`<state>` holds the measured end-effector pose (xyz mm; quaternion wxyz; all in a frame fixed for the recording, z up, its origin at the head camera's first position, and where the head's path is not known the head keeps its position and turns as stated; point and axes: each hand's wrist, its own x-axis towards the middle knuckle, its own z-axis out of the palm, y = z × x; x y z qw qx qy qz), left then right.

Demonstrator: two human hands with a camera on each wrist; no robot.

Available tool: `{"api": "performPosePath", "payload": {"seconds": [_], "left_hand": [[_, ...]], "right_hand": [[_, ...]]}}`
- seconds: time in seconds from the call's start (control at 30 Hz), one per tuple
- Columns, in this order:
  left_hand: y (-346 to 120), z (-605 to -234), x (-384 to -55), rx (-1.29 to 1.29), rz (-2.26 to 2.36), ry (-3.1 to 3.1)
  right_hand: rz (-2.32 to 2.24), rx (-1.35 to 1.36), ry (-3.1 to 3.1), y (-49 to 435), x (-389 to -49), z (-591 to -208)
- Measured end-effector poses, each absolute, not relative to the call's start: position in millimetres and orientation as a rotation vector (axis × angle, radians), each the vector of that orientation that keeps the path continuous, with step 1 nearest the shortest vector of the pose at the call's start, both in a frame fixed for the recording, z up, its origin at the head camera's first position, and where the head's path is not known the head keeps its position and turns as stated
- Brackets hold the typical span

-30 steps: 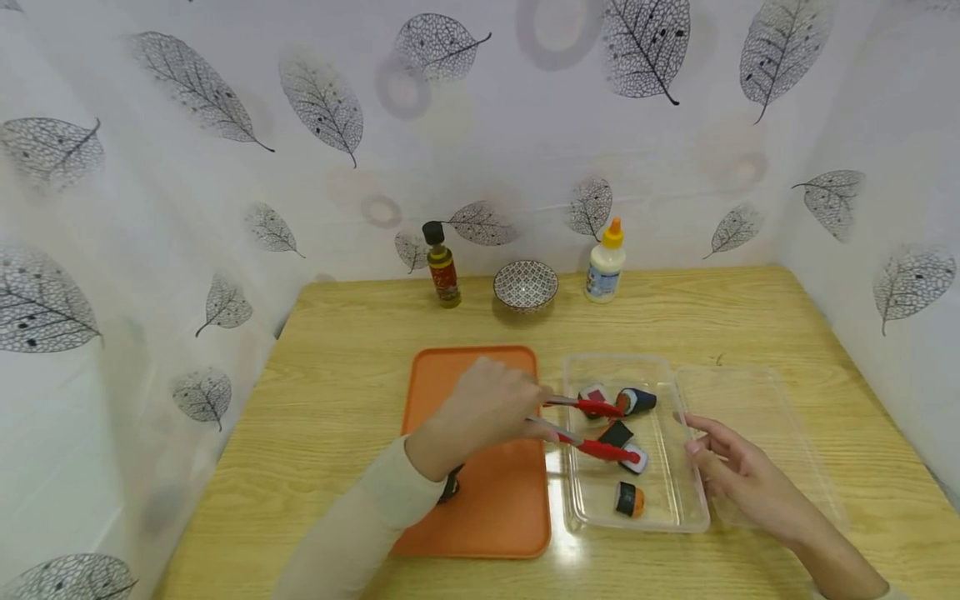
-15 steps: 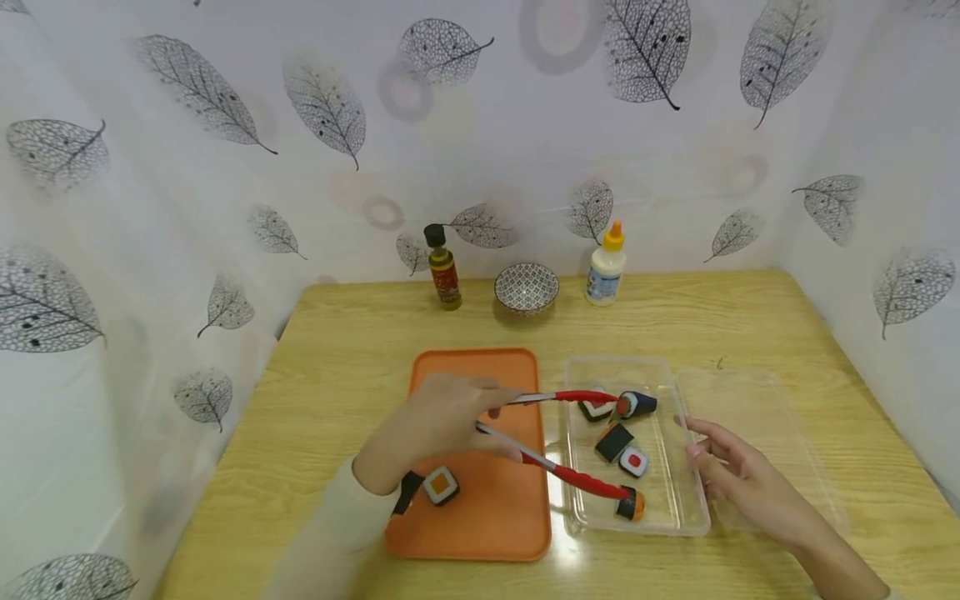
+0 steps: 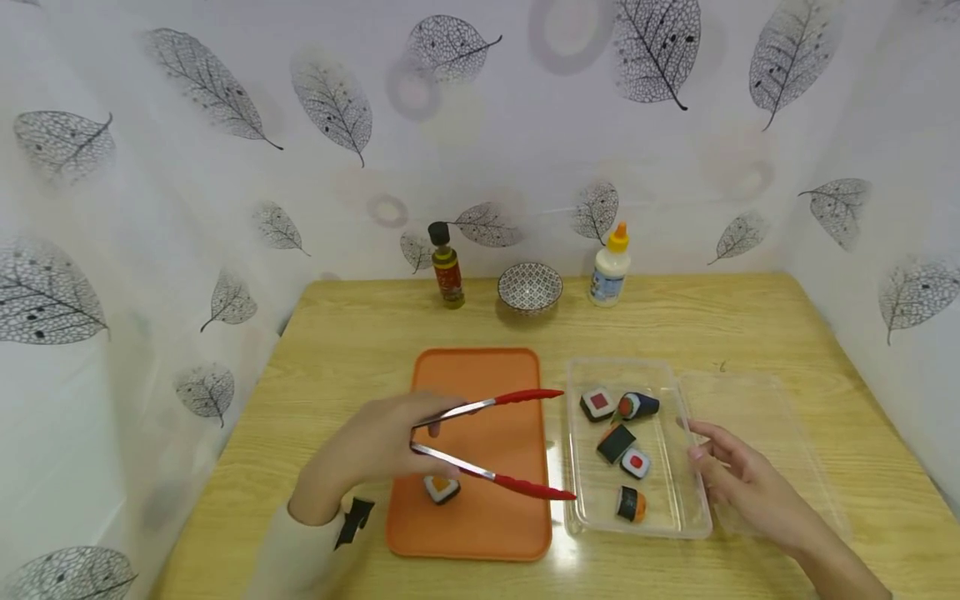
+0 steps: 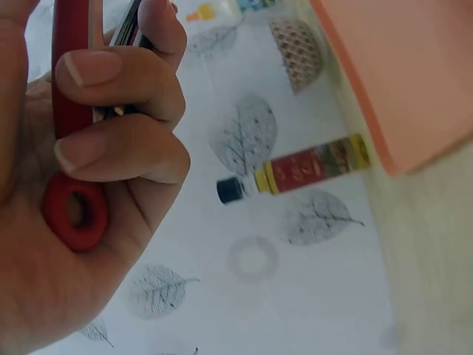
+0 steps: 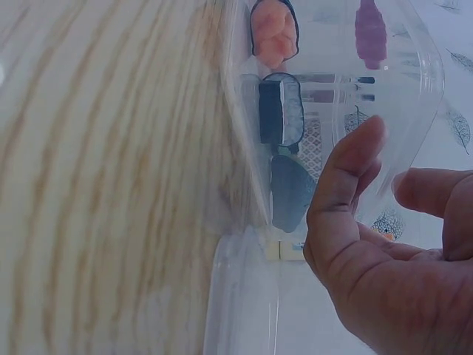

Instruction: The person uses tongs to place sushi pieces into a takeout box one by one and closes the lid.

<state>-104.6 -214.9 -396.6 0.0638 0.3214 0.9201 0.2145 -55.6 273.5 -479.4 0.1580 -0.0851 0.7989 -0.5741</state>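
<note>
My left hand grips a pair of tongs with steel arms and red tips, held spread with nothing between them. The tips reach from over the orange tray toward the container's left rim. A toy sushi roll with an orange centre lies on the tray, partly hidden by the hand. My right hand holds the right rim of a clear plastic container between thumb and fingers. Inside lie several toy sushi pieces, among them a red-centred roll, a dark cone roll and an orange-topped piece.
A clear lid lies flat to the right of the container, partly under my right hand. Along the table's back edge stand a dark-capped sauce bottle, a patterned bowl and a white bottle with a yellow cap. Patterned cloth hangs behind.
My left hand has drawn the tongs leftward, out from over the container, and their arms have spread wider. The red-centred roll stays in the container. My right hand keeps its place.
</note>
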Motion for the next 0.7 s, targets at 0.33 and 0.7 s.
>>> {"api": "performPosePath", "payload": {"seconds": [0.33,0.7], "left_hand": [[-250,-413,-86,0.773,0.715,2.823],[-290,-429,-62,0.679,0.637,2.949]], "right_hand": [[-1.669,-0.280,2.258,275,-56,-481],[-1.654,-0.269,2.262,274,-56,-480]]}}
